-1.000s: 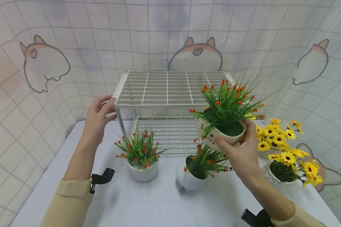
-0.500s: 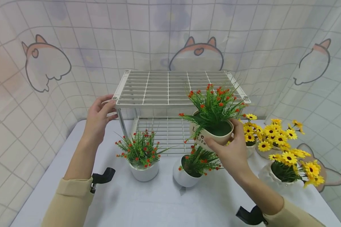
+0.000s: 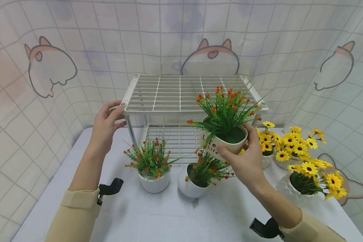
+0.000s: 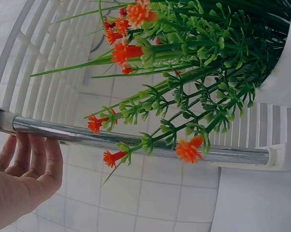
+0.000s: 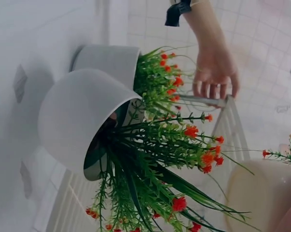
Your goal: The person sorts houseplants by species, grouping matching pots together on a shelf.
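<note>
My right hand (image 3: 246,158) grips a cream flowerpot (image 3: 213,144) with "Life" lettering and red-flowered grass, raised in front of the white wire shelf rack (image 3: 166,111). The thumb lies on the pot's near side; the other fingers reach behind. My left hand (image 3: 106,122) holds the rack's front left corner, its fingertips against the metal post (image 4: 135,141). Below the raised pot stands a round white flowerpot (image 3: 190,188) with a slanted mouth and red flowers. A white cylindrical flowerpot (image 3: 154,184) with similar flowers is left of it, before the rack.
Several pots of yellow flowers (image 3: 308,168) crowd the table's right side. The rack's lower wire tier (image 3: 181,134) sits behind the red-flowered pots. A printed curtain (image 3: 109,50) surrounds the white-covered table (image 3: 157,218).
My right hand has moved left with the cream flowerpot, most of it in the first half second. The round white pot has shifted left. My left hand stays at the rack corner.
</note>
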`<state>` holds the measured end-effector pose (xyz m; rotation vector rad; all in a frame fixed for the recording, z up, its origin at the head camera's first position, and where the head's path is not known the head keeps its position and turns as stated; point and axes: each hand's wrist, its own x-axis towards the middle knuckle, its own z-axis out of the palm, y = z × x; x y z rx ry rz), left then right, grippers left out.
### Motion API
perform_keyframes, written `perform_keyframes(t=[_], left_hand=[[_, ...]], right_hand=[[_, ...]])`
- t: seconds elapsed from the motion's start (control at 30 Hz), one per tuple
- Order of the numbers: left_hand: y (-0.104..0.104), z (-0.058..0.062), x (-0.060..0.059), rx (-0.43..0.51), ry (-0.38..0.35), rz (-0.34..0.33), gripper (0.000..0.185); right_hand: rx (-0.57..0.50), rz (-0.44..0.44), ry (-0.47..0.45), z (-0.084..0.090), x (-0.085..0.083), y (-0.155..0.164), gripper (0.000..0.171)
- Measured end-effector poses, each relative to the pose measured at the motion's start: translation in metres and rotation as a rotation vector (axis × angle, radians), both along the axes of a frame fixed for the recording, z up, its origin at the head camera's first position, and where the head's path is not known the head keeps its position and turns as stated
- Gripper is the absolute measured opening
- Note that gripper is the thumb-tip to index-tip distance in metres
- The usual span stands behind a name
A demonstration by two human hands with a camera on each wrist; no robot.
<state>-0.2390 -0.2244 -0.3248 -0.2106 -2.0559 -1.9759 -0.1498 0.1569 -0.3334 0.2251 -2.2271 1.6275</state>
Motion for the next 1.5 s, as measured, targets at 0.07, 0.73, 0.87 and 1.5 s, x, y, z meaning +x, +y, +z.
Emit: perform_keyframes(t=[0.07,0.73,0.87,1.5], left_hand=[[-0.001,0.0,0.0,0.006,-0.004,0.001,0.051],[0.0,0.003,0.0,0.008,-0.013,0.0,0.053],[0.001,0.002,0.0,0.002,-0.014,0.009,0.052],[0.001,0.0,0.0,-0.005,-0.011,0.003,0.056]], right_hand=[[-0.005,0.0,0.04,0.004,0.001,-0.001,0.079],[-0.01,0.053,0.025,0.014,0.002,0.0,0.074],[0.011,0.057,0.032,0.022,0.0,-0.006,0.076],[-0.095,0.101,0.127,0.06,-0.041,-0.051,0.08]])
